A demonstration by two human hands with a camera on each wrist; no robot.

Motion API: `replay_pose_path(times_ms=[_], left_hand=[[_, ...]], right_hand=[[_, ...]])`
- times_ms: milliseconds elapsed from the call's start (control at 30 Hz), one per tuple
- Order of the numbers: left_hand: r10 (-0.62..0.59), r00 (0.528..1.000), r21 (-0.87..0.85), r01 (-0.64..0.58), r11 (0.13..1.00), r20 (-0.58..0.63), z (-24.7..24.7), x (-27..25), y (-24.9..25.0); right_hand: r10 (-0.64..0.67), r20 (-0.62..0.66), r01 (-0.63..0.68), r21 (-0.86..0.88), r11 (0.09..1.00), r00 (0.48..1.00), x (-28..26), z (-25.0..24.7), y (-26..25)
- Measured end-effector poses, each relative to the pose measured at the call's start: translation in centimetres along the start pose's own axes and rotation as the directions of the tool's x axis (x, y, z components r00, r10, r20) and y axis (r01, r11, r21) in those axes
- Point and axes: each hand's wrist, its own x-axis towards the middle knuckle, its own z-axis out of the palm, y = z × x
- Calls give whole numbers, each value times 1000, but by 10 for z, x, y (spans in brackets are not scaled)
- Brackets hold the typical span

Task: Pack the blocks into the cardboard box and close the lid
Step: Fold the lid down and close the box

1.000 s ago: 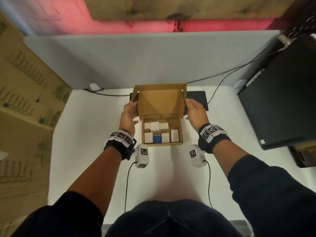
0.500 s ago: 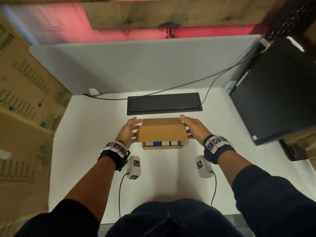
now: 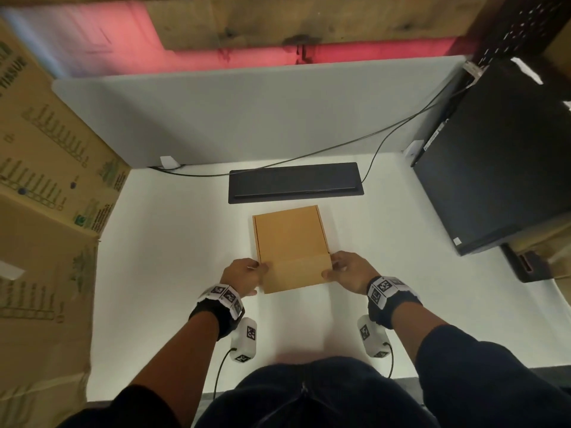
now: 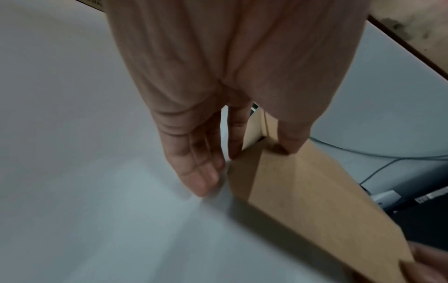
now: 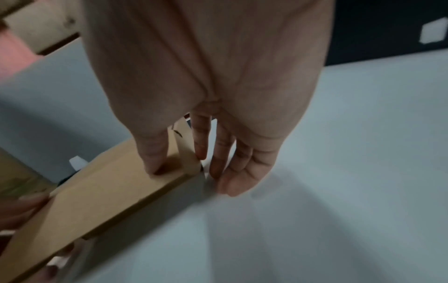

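Smooth white table (image 3: 173,273), plain matte cardboard box (image 3: 289,239) between both hands.

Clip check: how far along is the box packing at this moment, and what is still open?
Done: no blocks lie loose on the table, and the lid is folded flat over the cardboard box, hiding what is inside. In hand: the left hand and right hand pinch the near corners, thumbs on the front flap. Left: that flap does not look tucked in yet.
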Motion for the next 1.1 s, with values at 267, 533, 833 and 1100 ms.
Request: replay_pose_path(times_ms=[267, 533, 833, 1100], left_hand=[[-63, 995, -183, 77, 980, 77, 8, -5, -4], [-54, 997, -364, 67, 929, 46, 13, 4, -4], [40, 996, -147, -52, 988, -83, 13, 12, -1], [160, 968, 48, -153, 987, -194, 11, 21, 30]], right_hand=[[-7, -51, 23, 323, 946, 999, 1, 3, 9], [-24, -105, 58, 335, 940, 994, 7, 3, 10], [-7, -180, 49, 233, 971, 984, 20, -1, 9], [11, -209, 33, 207, 978, 978, 34, -8, -5]])
